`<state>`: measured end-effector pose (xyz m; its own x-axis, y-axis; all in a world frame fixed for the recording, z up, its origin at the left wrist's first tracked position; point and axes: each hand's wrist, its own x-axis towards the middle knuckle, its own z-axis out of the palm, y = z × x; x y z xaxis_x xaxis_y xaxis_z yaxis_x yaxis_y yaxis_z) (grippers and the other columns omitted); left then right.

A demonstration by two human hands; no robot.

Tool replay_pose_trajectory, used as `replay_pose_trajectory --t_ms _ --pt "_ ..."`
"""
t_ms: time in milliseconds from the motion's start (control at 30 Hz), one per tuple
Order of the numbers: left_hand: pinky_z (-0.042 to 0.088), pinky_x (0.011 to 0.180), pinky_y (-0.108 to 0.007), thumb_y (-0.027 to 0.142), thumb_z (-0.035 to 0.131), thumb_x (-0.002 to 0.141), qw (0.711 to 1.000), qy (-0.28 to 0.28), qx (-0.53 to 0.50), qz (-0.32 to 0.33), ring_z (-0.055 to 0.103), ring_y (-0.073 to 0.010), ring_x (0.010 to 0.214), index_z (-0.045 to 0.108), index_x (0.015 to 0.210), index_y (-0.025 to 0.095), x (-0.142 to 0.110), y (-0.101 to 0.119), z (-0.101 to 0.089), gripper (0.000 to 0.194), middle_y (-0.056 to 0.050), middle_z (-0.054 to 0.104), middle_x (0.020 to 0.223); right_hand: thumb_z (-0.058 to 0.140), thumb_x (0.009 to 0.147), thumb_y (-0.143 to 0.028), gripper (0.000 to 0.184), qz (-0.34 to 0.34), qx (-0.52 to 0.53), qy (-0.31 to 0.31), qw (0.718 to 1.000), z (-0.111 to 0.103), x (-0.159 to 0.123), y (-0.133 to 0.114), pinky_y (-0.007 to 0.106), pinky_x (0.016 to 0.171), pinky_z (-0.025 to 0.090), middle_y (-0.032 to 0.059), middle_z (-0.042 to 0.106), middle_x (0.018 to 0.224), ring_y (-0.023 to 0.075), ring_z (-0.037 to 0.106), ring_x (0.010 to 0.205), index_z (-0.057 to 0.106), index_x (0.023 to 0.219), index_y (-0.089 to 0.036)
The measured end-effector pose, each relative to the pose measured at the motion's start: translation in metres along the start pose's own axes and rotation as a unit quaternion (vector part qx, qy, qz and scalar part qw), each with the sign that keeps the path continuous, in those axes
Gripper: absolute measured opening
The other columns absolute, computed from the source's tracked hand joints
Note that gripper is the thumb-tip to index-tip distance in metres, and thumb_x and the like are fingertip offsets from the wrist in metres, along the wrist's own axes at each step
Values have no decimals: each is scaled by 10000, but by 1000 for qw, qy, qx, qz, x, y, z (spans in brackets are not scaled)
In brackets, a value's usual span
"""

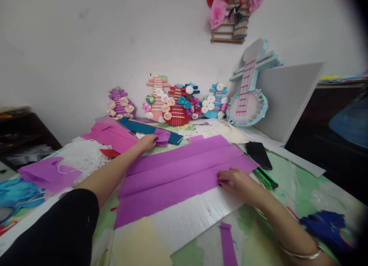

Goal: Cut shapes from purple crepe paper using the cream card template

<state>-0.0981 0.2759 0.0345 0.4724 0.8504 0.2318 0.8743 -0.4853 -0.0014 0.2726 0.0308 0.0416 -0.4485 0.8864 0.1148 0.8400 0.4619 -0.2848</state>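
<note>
A large purple crepe paper sheet point(175, 178), with long crease lines across it, lies on a white board point(198, 212). My right hand point(238, 183) is at the sheet's near right edge, thumb and fingertips close together on the paper. Beyond the sheet's far left edge, my left hand point(148, 142) pinches a small purple paper piece point(162, 137). This piece is over a dark blue strip point(138, 127). Partly covering the board's near left corner is a cream paper piece point(140, 243). A narrow purple strip point(227, 245) lies near the front edge.
A green utility knife point(266, 178) and a black phone point(260, 155) lie right of the sheet. Pink crepe paper point(113, 135) and white shredded strands point(86, 158) are on the left. Several flower-decorated lute models, one a red lute point(177, 114), stand along the wall.
</note>
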Motion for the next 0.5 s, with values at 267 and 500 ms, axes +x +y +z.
replay_pose_trajectory --t_ms 267,500 --pt "394 1059 -467 272 504 939 990 65 -65 110 466 -264 1268 496 1309 145 -53 43 -14 392 -141 502 1365 476 872 -184 234 80 -58 11 995 -2 -1 10 277 664 391 89 715 765 195 635 724 698 802 -167" --pt "285 1137 -369 360 441 953 965 -54 -101 236 378 -202 1366 496 1361 225 -119 85 -20 433 -62 472 1448 469 893 -250 310 119 -120 37 985 -1 -1 15 309 636 427 106 718 700 227 663 667 705 713 -160"
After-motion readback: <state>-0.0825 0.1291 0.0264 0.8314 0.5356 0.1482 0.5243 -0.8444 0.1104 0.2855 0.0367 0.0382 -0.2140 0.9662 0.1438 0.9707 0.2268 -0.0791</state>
